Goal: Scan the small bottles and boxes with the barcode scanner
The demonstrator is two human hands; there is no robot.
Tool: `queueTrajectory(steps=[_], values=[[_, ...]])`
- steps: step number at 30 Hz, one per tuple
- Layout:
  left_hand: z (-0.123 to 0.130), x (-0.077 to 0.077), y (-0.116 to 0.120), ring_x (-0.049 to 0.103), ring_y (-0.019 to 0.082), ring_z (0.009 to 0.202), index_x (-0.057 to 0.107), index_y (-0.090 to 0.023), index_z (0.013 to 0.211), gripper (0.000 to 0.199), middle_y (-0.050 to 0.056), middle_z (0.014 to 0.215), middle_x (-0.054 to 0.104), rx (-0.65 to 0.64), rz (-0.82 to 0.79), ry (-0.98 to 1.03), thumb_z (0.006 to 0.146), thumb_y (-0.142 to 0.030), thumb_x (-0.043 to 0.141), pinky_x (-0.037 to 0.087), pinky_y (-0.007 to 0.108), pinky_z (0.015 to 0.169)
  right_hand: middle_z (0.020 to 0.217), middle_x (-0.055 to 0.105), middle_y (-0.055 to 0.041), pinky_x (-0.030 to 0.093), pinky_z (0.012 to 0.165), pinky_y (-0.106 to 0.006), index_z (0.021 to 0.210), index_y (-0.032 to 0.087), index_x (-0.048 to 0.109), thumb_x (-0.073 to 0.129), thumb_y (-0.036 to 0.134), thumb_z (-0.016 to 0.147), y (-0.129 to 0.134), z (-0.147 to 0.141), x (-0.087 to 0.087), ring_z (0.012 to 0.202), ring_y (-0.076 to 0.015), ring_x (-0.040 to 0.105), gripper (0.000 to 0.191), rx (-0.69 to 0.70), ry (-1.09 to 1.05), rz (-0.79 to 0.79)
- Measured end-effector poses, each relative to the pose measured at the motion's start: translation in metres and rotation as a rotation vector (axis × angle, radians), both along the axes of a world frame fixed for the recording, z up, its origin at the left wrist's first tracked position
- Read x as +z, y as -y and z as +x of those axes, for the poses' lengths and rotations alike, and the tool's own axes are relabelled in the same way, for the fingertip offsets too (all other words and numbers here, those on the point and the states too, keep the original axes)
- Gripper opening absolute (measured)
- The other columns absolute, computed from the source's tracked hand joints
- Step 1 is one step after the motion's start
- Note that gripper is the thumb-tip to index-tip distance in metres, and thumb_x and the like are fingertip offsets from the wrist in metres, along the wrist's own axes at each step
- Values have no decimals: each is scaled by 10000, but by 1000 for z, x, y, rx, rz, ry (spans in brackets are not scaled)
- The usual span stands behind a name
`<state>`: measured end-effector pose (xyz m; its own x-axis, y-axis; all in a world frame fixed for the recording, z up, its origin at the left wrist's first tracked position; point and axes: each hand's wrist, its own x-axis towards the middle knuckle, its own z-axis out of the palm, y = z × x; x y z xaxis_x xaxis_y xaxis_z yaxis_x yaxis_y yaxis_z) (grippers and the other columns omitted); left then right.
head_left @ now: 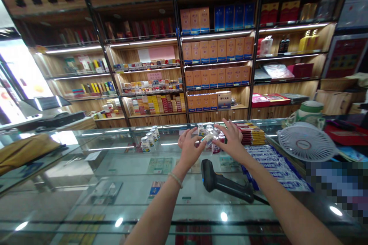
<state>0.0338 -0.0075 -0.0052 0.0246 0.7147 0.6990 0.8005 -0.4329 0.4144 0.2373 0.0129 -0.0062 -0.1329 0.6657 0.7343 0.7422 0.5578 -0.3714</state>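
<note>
Over the glass counter, a small clear bottle with a pale label is held tilted between my two hands. My left hand pinches it from the left with thumb and fingertips. From the other side, my right hand grips it with thumb and index finger, its other fingers raised. Behind my fingers stand similar bottles, one of them a white-capped bottle, partly hidden. Further left is a short row of several more small bottles. A black barcode scanner lies on the glass nearer to me, below my hands.
Right of my hands are stacked red and yellow packs and a row of blue-and-white packets. Beyond them sit a white fan and a green-and-white jug. Brown cloth lies far left. Stocked shelves line the wall.
</note>
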Motion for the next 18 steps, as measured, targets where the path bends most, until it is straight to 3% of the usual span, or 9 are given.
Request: queueTrajectory(steps=[11, 14, 16, 18], values=[[-7, -4, -11, 454, 261, 1338, 762, -240, 874, 438, 67, 1373, 611, 5, -10, 52, 999, -452, 398, 294, 527, 1168, 1593, 382, -67, 213, 1114, -651, 1049, 302, 713, 631, 573, 864, -3, 12, 3, 1488, -362, 234, 338, 36, 52, 38], [-8, -2, -9, 428, 264, 1364, 741, -256, 1041, 415, 80, 1406, 585, 12, 21, 31, 1001, -480, 395, 282, 525, 1170, 1596, 372, -56, 207, 1120, -653, 1040, 306, 721, 647, 538, 867, 0, 11, 4, 1487, -359, 226, 299, -2, 9, 79], [-7, 1, -4, 394, 283, 1394, 677, -274, 1212, 404, 93, 1463, 531, 29, 53, -10, 955, -527, 494, 253, 537, 1178, 1604, 354, -53, 206, 1122, -652, 1056, 312, 722, 656, 525, 865, 1, 12, 4, 1482, -358, 228, 293, -17, -2, 92], [-7, 5, 2, 360, 312, 1415, 599, -295, 1328, 548, 104, 1513, 471, 53, 87, -68, 855, -567, 646, 210, 559, 1186, 1607, 345, -50, 205, 1124, -648, 1071, 320, 720, 665, 524, 860, 1, 13, 4, 1480, -357, 226, 299, -19, 1, 97]])
